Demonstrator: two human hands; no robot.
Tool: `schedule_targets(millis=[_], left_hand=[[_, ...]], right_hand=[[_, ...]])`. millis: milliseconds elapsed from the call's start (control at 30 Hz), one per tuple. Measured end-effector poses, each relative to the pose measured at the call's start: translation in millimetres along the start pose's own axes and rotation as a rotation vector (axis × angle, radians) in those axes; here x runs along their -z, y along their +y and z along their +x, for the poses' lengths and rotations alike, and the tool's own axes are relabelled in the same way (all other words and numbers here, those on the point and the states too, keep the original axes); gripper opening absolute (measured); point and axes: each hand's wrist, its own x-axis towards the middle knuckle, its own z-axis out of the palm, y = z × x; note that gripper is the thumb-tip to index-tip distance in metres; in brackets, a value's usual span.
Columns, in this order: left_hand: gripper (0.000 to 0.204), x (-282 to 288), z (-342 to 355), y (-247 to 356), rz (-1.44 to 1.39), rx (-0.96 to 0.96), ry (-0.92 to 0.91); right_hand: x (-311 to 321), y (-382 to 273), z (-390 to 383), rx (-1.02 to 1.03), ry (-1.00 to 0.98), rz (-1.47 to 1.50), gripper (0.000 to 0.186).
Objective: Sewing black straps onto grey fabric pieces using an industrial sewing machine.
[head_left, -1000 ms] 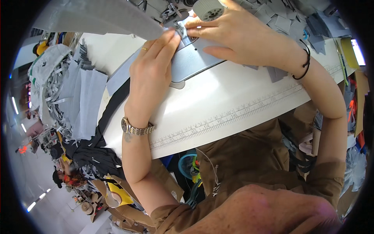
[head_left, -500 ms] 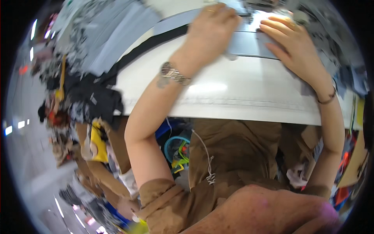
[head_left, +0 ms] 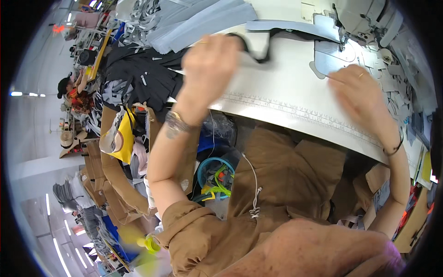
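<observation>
White surface [head_left: 281, 99]: sewing table with a ruler strip along its near edge, machine [head_left: 364, 18] at far right.
Left hand [head_left: 210, 62]: blurred, fingers curled at a dark strap [head_left: 258, 51] on the surface, grip unclear.
Right hand [head_left: 360, 92]: blurred, flat and spread on the surface, just near of a grey fabric piece [head_left: 334, 60], holding nothing.
Fabric piece: lies under the machine's needle area.
Grey cloth stack [head_left: 203, 21]: left of the machine, far edge.

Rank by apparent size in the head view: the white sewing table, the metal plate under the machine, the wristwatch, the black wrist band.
1. white sewing table
2. metal plate
3. wristwatch and black wrist band: both small and look alike, so no ranking between them.
</observation>
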Motion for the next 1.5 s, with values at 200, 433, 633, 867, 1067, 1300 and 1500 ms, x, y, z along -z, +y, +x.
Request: schedule_targets(millis=[200,433,633,867,1067,1300,1500], left_hand=[[0.015,46.2,89.0,108.0,-0.371,-0.198,0.471],[0.014,73.2,93.3,25.1,-0.496,-0.009,0.359],[0.013,74.2,88.0,-56.3,-0.536,0.336,0.359],[0.015,42.4,81.0,-58.5,-0.334,0.414,0.227],[0.035,-5.2,71.8,45.5,-0.753,-0.388,0.126],[0.014,-57.9,77.7,95.6,-0.843,-0.300,-0.074],[0.014,-44.1,101.9,84.4,-0.626,-0.103,-0.236]], right_hand=[[-37.5,-80.1,33.7,-0.179,-0.053,0.583,0.032],[-62.6,-119.6,73.2,-0.191,-0.059,1.280,0.026],[-80.4,-68.7,102.7,-0.151,-0.025,0.307,0.033],[-126.7,-13.7,126.9,-0.228,-0.025,0.196,0.044],[-70.7,-68.8,17.4,0.066,-0.001,0.040,0.048],[-13.9,-49.7,-39.2,-0.055,-0.133,-0.056,0.049],[-39.7,8.5,-17.0,-0.124,0.069,-0.130,0.041]])
